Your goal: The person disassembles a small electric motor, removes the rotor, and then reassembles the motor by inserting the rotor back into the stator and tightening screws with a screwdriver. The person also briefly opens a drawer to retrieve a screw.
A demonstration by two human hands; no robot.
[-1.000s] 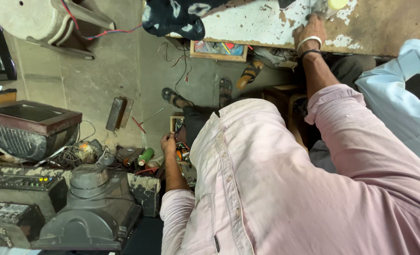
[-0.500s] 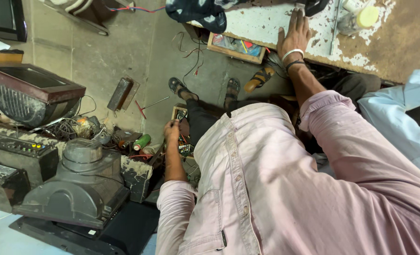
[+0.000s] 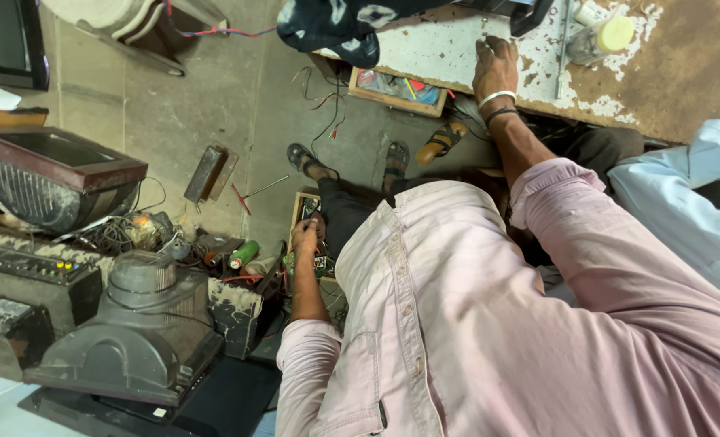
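The left hand (image 3: 305,236) fingers close on a small part by the green board (image 3: 321,265), mid-frame; hold gently while the right hand (image 3: 494,69) lies open on the desk (image 3: 457,48).

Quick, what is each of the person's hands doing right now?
Left hand: reaching down into a small box of parts; grip cannot be told.
Right hand: open, resting flat on the worn table, holding nothing.

Probably an electronics repair workshop: gutted television sets (image 3: 52,182), loose wires (image 3: 315,89).

Left hand (image 3: 305,236) lowered, fingers curled, right hand (image 3: 494,69) stretched forward, palm down, fingers spread
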